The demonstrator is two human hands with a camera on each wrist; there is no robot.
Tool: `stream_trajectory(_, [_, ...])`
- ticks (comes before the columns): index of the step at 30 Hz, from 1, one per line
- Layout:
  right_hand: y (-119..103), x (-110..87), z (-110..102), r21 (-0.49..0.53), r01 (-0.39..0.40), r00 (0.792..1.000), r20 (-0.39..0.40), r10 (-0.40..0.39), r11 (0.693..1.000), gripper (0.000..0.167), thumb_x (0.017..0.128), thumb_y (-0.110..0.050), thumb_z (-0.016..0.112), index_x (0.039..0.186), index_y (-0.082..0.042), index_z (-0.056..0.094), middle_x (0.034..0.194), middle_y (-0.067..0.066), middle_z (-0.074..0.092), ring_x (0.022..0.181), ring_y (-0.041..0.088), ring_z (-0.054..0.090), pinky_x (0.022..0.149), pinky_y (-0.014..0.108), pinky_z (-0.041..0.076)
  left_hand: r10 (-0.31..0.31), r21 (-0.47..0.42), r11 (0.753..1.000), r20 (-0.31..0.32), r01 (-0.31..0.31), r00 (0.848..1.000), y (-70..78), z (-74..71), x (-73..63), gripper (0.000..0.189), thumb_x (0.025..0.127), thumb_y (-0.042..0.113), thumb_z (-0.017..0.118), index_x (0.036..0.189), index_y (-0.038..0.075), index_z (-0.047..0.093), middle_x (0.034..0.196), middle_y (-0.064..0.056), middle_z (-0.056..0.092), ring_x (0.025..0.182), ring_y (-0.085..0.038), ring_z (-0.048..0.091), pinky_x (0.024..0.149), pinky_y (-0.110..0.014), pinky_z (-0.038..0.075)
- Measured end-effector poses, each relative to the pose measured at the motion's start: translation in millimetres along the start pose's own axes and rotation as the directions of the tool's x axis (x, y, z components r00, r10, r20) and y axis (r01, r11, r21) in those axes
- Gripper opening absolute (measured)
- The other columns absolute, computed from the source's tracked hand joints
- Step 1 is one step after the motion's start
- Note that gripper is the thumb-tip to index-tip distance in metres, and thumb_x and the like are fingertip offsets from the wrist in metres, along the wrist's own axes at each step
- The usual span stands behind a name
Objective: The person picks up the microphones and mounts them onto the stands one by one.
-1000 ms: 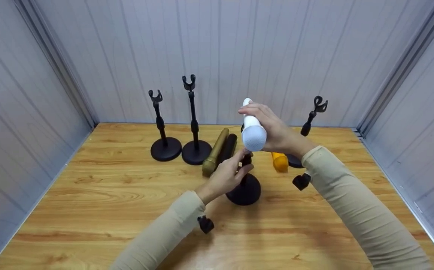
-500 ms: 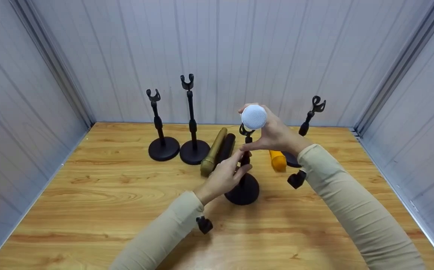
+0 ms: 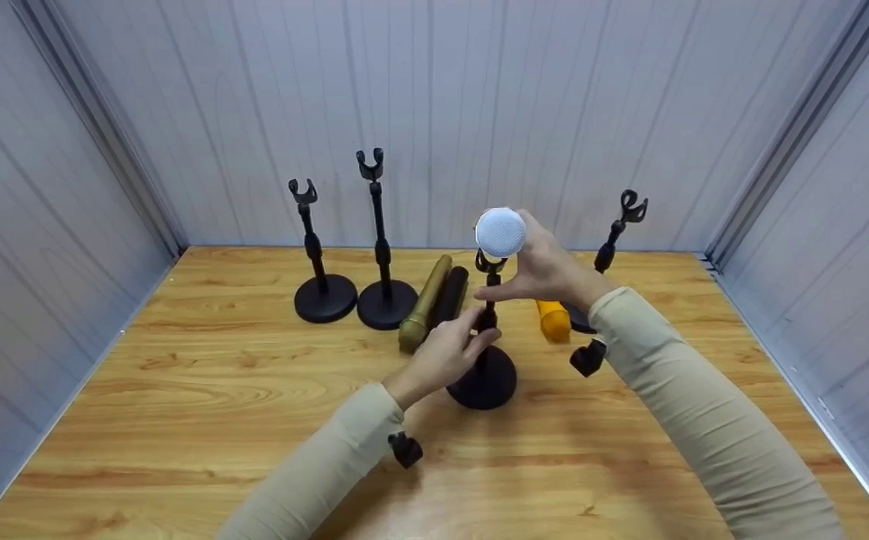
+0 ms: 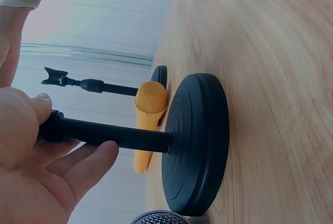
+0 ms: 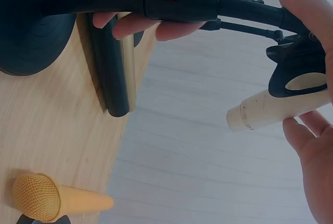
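Observation:
A white microphone (image 3: 500, 232) lies in the clip (image 5: 291, 70) of a black desktop microphone stand (image 3: 483, 382), its round grille facing the head camera. My right hand (image 3: 550, 262) holds this microphone, fingers against its body (image 5: 265, 110) and thumb at the stand just below the clip. Lower down, my left hand (image 3: 445, 352) grips the collar of the stand's pole, thumb on one side and fingers on the other. The round base (image 4: 197, 143) stands on the wooden table.
Two black stands with bare clips, a shorter one (image 3: 325, 298) and a taller one (image 3: 387, 304), stand at the back left. Gold (image 3: 425, 304) and black (image 3: 449, 300) microphones lie beside the left hand. An orange microphone (image 3: 554, 322) lies near another stand (image 3: 605, 255) at right.
The white microphone has swung from a downward tilt above the stand to facing the camera in the clip. My right thumb has come onto the stand; the left hand slid slightly down the pole.

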State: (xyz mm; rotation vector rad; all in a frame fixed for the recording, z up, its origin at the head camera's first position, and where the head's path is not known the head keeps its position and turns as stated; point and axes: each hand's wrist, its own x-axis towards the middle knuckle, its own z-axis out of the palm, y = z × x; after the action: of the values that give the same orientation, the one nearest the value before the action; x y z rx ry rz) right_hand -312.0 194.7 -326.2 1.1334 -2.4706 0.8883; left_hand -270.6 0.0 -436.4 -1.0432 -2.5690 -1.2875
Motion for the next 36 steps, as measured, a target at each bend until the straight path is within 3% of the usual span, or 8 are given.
stream_trajectory(6, [2,-1.2,0,0.001,-0.007,1.0,-0.003,0.007,1.0,0.096,0.069,-0.033,0.096,0.143,0.001,0.044,0.134,0.02,0.048,0.12,0.03,0.052,0.106,0.052,0.042,-0.063,0.089,0.994,0.042,0.059,0.997,-1.1,2.5,-0.8,0.036,0.108,0.034,0.05,0.134,0.009,0.05,0.082,0.001,0.063,0.069,-0.012,0.062,0.06,-0.028,0.049])
stream_trajectory(13, [6,0.3,4,-0.032,0.138,0.99,-0.034,-0.139,0.99,0.083,0.071,-0.032,0.095,0.134,0.001,0.054,0.131,0.018,0.054,0.119,0.03,0.053,0.105,0.05,0.043,-0.061,0.047,0.997,0.075,0.057,0.995,-0.6,2.1,-2.1,0.028,0.109,0.033,0.049,0.123,0.009,0.05,0.073,0.003,0.057,0.056,-0.01,0.054,0.052,-0.024,0.043])
stream_trajectory(18, [5,-0.1,4,-0.058,0.152,0.987,-0.045,-0.154,0.987,0.086,0.07,-0.031,0.095,0.136,0.004,0.052,0.13,0.02,0.055,0.119,0.032,0.054,0.105,0.052,0.044,-0.059,0.079,0.995,0.063,0.054,0.996,-1.4,1.9,-1.2,0.032,0.109,0.036,0.048,0.124,0.009,0.051,0.074,0.003,0.057,0.059,-0.01,0.055,0.053,-0.024,0.044])
stream_trajectory(24, [4,-1.0,3,-0.062,0.117,0.992,-0.037,-0.119,0.991,0.09,0.072,-0.032,0.095,0.138,0.006,0.048,0.131,0.022,0.055,0.119,0.034,0.055,0.105,0.051,0.044,-0.047,0.078,0.996,0.058,0.043,0.997,-3.6,2.4,0.0,0.029,0.109,0.035,0.048,0.122,0.009,0.051,0.077,0.003,0.059,0.062,-0.011,0.057,0.055,-0.025,0.045])
stream_trajectory(31, [6,-3.1,11,0.076,0.177,0.984,-0.003,-0.177,0.981,0.07,0.081,-0.022,0.088,0.136,-0.001,0.049,0.129,0.01,0.06,0.12,0.024,0.058,0.105,0.042,0.046,-0.047,0.059,0.997,0.063,0.043,0.997,-4.6,0.7,-2.2,0.027,0.109,0.033,0.049,0.119,0.008,0.051,0.077,0.003,0.058,0.061,-0.01,0.056,0.053,-0.024,0.044])
stream_trajectory(36, [7,-4.4,11,0.131,0.17,0.985,-0.016,-0.17,0.977,0.066,0.08,-0.016,0.089,0.133,-0.002,0.052,0.128,0.008,0.059,0.12,0.024,0.057,0.106,0.043,0.044,-0.052,0.074,0.996,0.058,0.048,0.997,-2.9,0.4,-0.7,0.028,0.108,0.034,0.049,0.119,0.008,0.05,0.076,0.003,0.054,0.061,-0.011,0.054,0.053,-0.024,0.042])
